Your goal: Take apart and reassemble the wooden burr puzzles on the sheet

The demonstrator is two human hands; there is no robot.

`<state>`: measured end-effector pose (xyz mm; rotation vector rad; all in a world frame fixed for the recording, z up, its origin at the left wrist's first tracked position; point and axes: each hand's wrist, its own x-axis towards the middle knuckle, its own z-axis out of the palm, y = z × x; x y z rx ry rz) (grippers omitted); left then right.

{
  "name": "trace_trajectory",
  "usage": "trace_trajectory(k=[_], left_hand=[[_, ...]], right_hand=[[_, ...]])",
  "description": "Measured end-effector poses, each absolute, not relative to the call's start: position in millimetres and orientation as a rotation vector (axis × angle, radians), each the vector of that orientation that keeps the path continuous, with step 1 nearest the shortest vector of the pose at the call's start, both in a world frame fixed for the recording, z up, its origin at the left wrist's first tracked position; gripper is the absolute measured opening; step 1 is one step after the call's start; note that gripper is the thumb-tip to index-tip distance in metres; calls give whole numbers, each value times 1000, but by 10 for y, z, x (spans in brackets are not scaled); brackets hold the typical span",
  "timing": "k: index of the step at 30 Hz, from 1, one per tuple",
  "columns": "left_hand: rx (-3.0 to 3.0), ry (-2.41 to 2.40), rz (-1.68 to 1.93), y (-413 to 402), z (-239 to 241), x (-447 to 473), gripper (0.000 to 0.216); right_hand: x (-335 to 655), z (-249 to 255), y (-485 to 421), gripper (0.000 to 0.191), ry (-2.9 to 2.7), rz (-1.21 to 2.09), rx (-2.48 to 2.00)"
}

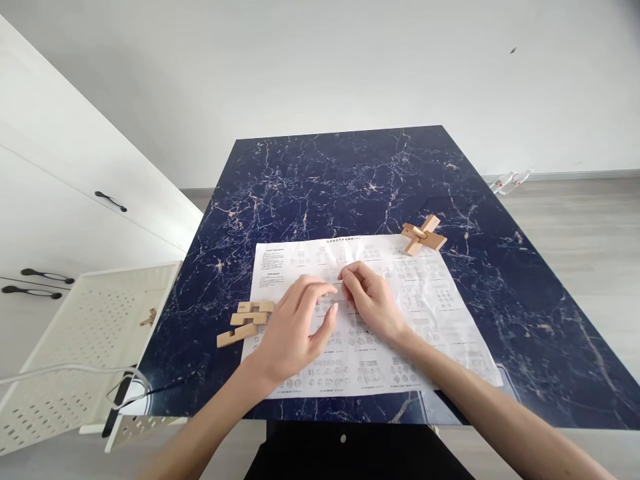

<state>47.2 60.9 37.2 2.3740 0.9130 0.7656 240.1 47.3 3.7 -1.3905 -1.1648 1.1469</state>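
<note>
A creased white instruction sheet point(425, 333), printed with small diagrams and text, lies under both hands. My left hand point(295, 320) hovers at or rests on its middle, thumb and fingers apart, holding nothing. Facing it, my right hand point(373, 300) has its fingers curled in; whether something small is pinched there is hidden. Just left of my left hand lie several notched wooden puzzle pieces point(243, 333), partly over the sheet's left edge. Interlocked wooden pieces forming a cross point(424, 235) sit at the sheet's upper right corner.
The table point(320, 180) has a dark blue marble-patterned top. At its left stands a white perforated rack point(60, 373) with a white cable point(75, 367), beside white cabinets point(80, 173) with black handles. Clear plastic items point(510, 182) are by the wall, beyond the right edge.
</note>
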Motion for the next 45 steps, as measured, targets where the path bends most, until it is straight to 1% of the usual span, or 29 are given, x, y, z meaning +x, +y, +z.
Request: trace_trajectory(k=[4, 6, 9, 11, 15, 17, 23, 28, 32, 39, 41, 44, 45], left_hand=[[2624, 1073, 722, 503, 393, -74, 35], [2596, 1211, 611, 489, 352, -374, 46], [2523, 1364, 405, 500, 279, -752, 70], [2478, 1424, 319, 515, 237, -923, 78], [2403, 1503, 294, 532, 187, -1055, 60], [2393, 1526, 316, 527, 185, -1031, 57], [2386, 1431, 400, 502, 215, -652, 57], [2457, 1213, 505, 633, 216, -141, 59], [2473, 1088, 507, 815, 198, 177, 61], [2466, 914, 500, 1036, 94, 403, 58], [2461, 851, 459, 1099, 82, 373, 68], [2444, 771, 420, 1206, 79, 254, 91], [2431, 757, 437, 1237, 80, 206, 92]], right_hand=[[2387, 48, 466, 29, -1198, 1138, -1398], [2379, 42, 463, 29, -1207, 1135, -1393], [2371, 27, 459, 29, -1218, 1129, -1380], [2369, 22, 457, 29, -1226, 1127, -1377], [2372, 26, 451, 29, -1235, 1121, -1391], [2373, 29, 450, 29, -1232, 1124, -1388], [2368, 33, 455, 27, -1258, 1107, -1375], [2350, 37, 421, 24, -1305, 1034, -1364], [2337, 31, 396, 21, -1303, 955, -1354], [2349, 32, 432, 22, -1278, 957, -1353], [2360, 26, 445, 22, -1286, 945, -1356], [2387, 10, 458, 21, -1295, 904, -1382], [2398, 4, 462, 21, -1301, 884, -1394]])
